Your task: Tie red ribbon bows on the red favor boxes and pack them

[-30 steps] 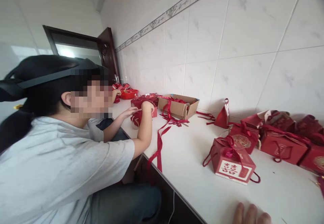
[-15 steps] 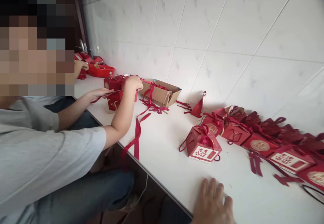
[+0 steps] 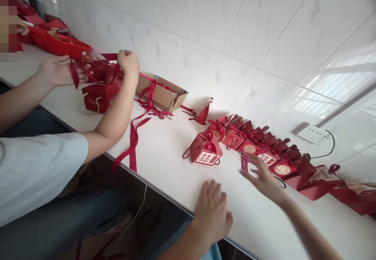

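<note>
My left hand point(image 3: 212, 211) lies on the white tabletop near its front edge, fingers stretched out, holding nothing. Over the table to the right, my right hand point(image 3: 263, 177) reaches in with fingers apart. Its fingertips are close to some dark red ribbon pieces point(image 3: 244, 162); whether they touch is unclear. A black loop point(image 3: 280, 181) shows partly behind that wrist. Beyond my left hand stands a red gift box point(image 3: 205, 150) with a ribbon bow, cord handles and a white label. Behind it, a row of similar red boxes point(image 3: 249, 147) runs along the wall.
To the left, a co-worker's hands point(image 3: 128, 62) handle red ribbon above a red box point(image 3: 96, 97). An open cardboard box point(image 3: 158, 93) with ribbons stands by the wall. A long ribbon point(image 3: 133, 142) hangs over the table edge. A power strip point(image 3: 313, 133) is at the wall.
The view has swung to the right. My right hand has come into view over the table, while my left stays flat. The co-worker's hands have lifted with the ribbon.
</note>
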A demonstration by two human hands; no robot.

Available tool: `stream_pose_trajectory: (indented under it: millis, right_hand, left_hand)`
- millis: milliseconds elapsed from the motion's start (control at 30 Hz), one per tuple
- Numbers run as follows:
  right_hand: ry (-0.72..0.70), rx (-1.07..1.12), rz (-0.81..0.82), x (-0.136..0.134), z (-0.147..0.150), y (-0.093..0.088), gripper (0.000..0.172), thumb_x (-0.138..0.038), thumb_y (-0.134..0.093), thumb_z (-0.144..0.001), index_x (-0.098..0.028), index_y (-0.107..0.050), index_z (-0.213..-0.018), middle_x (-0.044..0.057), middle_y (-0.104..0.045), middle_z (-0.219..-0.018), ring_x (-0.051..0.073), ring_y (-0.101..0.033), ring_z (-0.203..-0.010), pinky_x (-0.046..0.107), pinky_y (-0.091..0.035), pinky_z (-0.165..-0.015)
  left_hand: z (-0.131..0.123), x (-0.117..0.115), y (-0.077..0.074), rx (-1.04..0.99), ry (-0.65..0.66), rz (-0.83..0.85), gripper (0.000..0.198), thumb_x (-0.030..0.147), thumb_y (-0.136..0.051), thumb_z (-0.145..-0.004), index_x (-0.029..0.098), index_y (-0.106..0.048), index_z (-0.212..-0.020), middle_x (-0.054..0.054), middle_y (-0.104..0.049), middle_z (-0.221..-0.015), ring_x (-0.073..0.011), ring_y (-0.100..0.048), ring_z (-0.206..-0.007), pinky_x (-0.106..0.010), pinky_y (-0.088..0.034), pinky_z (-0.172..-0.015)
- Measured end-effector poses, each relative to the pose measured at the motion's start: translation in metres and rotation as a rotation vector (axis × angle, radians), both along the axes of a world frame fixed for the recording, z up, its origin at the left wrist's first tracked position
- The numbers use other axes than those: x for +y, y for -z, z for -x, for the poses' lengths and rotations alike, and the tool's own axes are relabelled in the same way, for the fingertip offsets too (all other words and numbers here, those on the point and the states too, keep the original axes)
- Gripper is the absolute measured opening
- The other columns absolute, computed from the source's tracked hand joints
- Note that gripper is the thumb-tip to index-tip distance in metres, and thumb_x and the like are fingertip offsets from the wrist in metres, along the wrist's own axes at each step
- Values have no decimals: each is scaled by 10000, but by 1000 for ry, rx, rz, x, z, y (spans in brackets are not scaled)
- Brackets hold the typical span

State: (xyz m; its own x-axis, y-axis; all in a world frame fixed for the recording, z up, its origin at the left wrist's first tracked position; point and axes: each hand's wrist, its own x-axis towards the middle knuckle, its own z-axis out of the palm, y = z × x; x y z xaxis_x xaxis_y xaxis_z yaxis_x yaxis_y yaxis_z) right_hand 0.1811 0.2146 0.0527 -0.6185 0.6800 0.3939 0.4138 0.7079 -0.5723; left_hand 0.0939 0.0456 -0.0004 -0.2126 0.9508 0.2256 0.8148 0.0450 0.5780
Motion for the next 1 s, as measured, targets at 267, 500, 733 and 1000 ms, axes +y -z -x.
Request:
stream_pose_trajectory:
  millis: [267,500,733,1000]
  right_hand:
    - [87,227,-146,-43,133,19,864,-583,-641,-636,-97,-314,-1271,246,-353,-1274,421,-342,-1250,599,-337,-991]
    - [-34,355,369,-28,71,8,537,-598,-500,-746,-217,-355,-1095,117,-508,-1113,277,-545,-1036,471,-476,-881]
    - [-38,268,-162,-29,-2,9,449,-515,-563,-790,-229,-434,-1110,123,-455,-1212,300,-474,-1149,478,-471,-899]
    - [176,-11,-504,-23,-112,30,425,-471,-507,-851,-214,-419,-1179,129,-466,-1186,261,-565,-996,410,-544,-771]
  left_hand:
    - [-2,7,16,57,-69,-110,574,427,-490,-831,105,-501,-1307,-188,-516,-1337,-355,-416,-1293,-536,-304,-1105]
    - [-1,8,12,138,-151,-160,344,259,-512,-797,81,-641,-1061,-168,-600,-1245,-310,-496,-1236,-487,-367,-1090]
    - [0,7,18,233,-166,-268,368,192,-533,-737,110,-625,-1084,-148,-656,-1160,-315,-589,-1119,-516,-470,-989]
    - [9,9,32,447,-165,-417,345,216,-528,-738,137,-609,-1063,-114,-668,-1163,-294,-609,-1110,-469,-552,-899]
